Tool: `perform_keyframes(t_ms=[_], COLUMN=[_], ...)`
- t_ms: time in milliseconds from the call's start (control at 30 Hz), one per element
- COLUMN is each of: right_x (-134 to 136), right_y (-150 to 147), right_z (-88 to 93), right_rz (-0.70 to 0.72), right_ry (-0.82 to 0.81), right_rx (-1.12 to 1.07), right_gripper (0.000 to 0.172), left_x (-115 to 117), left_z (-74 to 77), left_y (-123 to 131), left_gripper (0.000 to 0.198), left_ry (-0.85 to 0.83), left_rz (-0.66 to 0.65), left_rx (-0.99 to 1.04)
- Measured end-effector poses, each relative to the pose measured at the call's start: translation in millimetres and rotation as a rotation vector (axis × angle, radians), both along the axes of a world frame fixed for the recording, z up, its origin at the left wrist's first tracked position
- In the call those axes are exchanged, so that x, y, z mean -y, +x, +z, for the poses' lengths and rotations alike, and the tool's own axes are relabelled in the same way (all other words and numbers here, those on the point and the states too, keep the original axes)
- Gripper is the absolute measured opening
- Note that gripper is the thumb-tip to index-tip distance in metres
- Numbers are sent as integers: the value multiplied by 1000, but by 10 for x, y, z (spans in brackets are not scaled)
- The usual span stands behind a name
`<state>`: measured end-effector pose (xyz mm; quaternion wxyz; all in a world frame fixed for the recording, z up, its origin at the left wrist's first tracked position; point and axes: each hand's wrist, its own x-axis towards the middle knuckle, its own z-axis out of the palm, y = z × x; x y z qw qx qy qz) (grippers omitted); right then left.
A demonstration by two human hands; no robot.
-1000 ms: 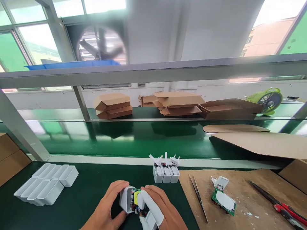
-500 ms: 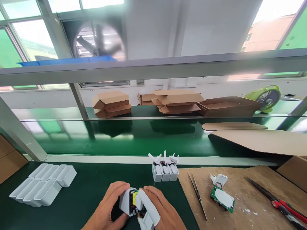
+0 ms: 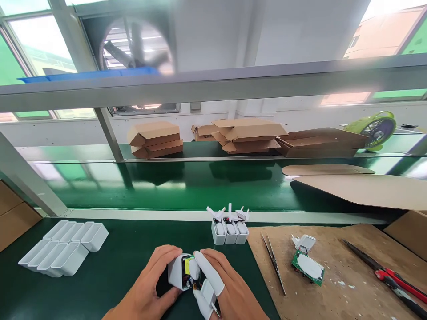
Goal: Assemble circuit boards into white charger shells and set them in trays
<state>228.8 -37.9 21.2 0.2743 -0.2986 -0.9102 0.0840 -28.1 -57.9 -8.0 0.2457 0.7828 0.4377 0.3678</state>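
two hands point(image 3: 147, 289), three filled housings point(image 3: 230, 231)

White finger cots on right hand point(image 3: 227, 291) fingers point(image 3: 207, 271).

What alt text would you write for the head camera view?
Two bare hands, left hand and right hand, hold an open white plastic charger casing over a dark green bench mat; three filled white casings stand behind.

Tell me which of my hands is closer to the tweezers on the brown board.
Right. Your right hand is just left of the tweezers, at the white housing; your left hand is on the housing's far side.
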Motion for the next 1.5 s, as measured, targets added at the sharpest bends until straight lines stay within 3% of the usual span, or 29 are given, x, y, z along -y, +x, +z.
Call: perform_keyframes(t_ms=[167,367,533,667,833,933,1100,1200,1333,1500], right_x=[5,13,-5,-47,-118,-172,-212,-199,-183,-146], right_y=[-13,-66,-42,18,-20,-61,-48,-34,-69,-64], right_z=[46,-23,23,63,-101,-344,-595,-592,-559,-346], right_rz=[2,21,50,37,110,161,98,71,92,87], right_ry=[-3,-50,-261,-402,-251,-158,-194,-165,-174,-208], right_rx=[-5,-7,-229,-148,-91,-112,-153,-206,-198,-222], right_gripper=[74,67,61,49,55,63,67,58,45,54], left_x=[24,39,43,50,74,84,61,53,50,35], left_z=[-15,38,59,84,184,142,-10,-17,41,90], left_y=[-4,182,215,141,113,118,117,115,132,119], left_gripper=[68,63,62,59,58,59,87,106,104,104], left_ry=[-13,-100,-259,-349,-464,-445,-370,-263,-137,-6], left_rz=[-9,-13,-71,-48,-145,-144,-78,-28,-2,20], left_rx=[-2,116,163,187,319,356,369,360,337,261])
